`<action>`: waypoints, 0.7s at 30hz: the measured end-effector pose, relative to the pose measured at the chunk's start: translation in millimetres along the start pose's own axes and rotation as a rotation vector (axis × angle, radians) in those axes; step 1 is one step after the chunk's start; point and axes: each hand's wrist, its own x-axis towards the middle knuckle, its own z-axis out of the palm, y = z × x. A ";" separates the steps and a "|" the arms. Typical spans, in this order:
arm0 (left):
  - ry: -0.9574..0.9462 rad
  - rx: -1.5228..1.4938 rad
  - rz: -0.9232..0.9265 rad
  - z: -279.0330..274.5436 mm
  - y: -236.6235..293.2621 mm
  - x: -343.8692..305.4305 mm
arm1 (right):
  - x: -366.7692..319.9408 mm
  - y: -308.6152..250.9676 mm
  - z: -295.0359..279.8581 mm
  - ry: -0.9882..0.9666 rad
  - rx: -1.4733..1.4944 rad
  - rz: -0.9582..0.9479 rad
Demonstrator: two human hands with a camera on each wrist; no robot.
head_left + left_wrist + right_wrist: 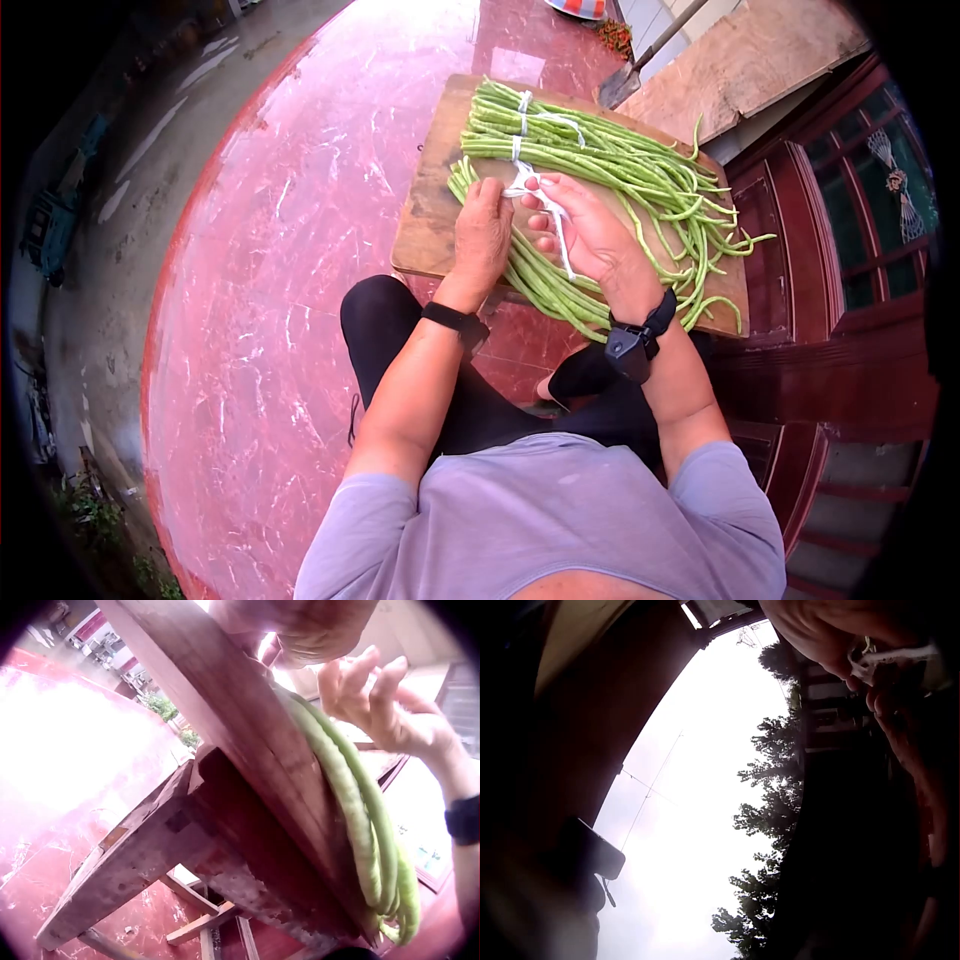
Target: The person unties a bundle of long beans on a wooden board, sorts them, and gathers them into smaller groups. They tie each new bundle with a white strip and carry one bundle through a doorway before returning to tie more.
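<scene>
Long green beans lie in bundles on a small wooden table (425, 225). Around the far bundle (600, 150) white strips are tied. The nearer bundle (550, 285) passes under both hands, a white strip (557, 225) at it. The left hand (482, 232) pinches the strip near the bundle's left end. Beside it the right hand (590, 230) holds the strip between thumb and index finger, its other fingers curled loosely. In the left wrist view, beans (352, 802) hang over the table's edge and the right hand (382, 697) is seen from below. The right wrist view shows the strip (900, 656) between fingers.
A shovel (620, 85) and a wooden board (750, 65) stand beyond the table. Dark red doors (800, 240) rise at the right. The person's knees are close under the table's near edge, over a red marbled floor (280, 300).
</scene>
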 end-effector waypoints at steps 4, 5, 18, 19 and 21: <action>0.033 -0.030 0.020 -4.2 -13.7 -2.0 | 4.7 3.3 -20.0 0.206 0.007 -0.193; 0.030 -0.066 0.030 -4.9 -15.5 -1.8 | 7.3 2.2 -25.0 0.183 0.069 -0.192; -0.349 -0.524 -0.414 -35.6 -23.1 13.4 | 10.1 14.0 -10.1 -0.062 0.040 -0.296; -0.364 -0.574 -0.458 -38.3 -24.7 14.3 | 7.0 15.3 -5.2 -0.093 -0.095 -0.304; -0.363 -0.638 -0.506 -38.5 -34.4 14.5 | -4.1 14.3 6.5 -0.134 -0.522 -0.214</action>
